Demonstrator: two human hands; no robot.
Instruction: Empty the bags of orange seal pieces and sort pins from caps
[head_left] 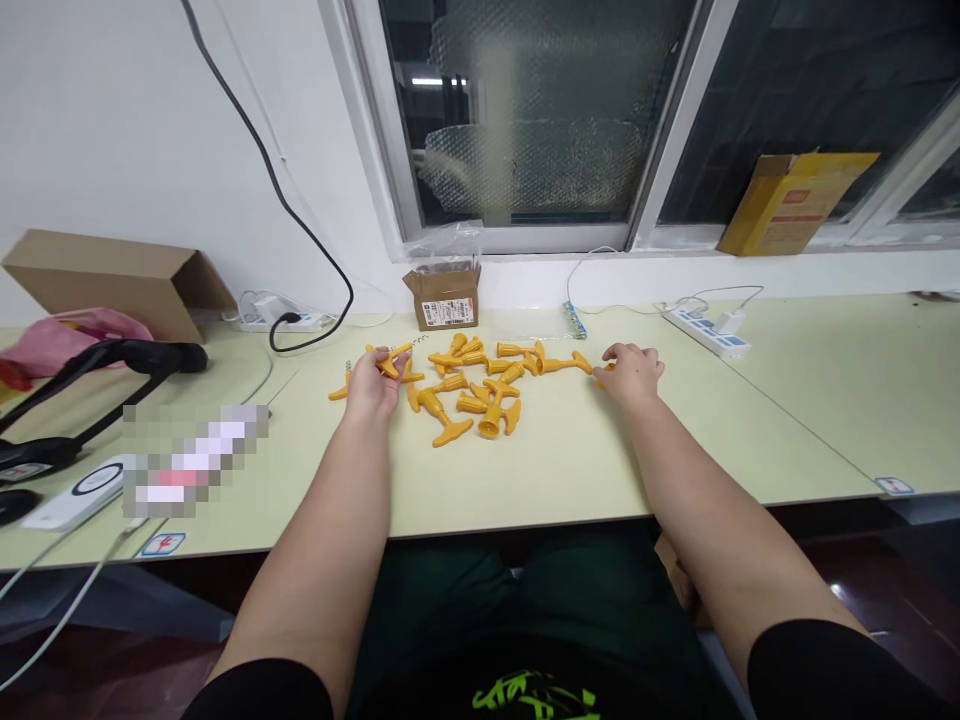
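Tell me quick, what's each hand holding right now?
Left hand: closed, holding a yellow T-shaped handle.
Right hand: at a yellow piece; can't tell if it's gripped.

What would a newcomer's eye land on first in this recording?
The bright yellow, T-handled plastic pieces scattered across the middle of the pale green tabletop. The left hand holds one at their left side; the right hand touches another at their right. Behind them stands a small brown cardboard box.

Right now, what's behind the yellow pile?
Behind the yellow pile: a small carton, with clear plastic lying to its right. Whatever sits directly behind the carton is covered, as are bits of table the pile blocks.
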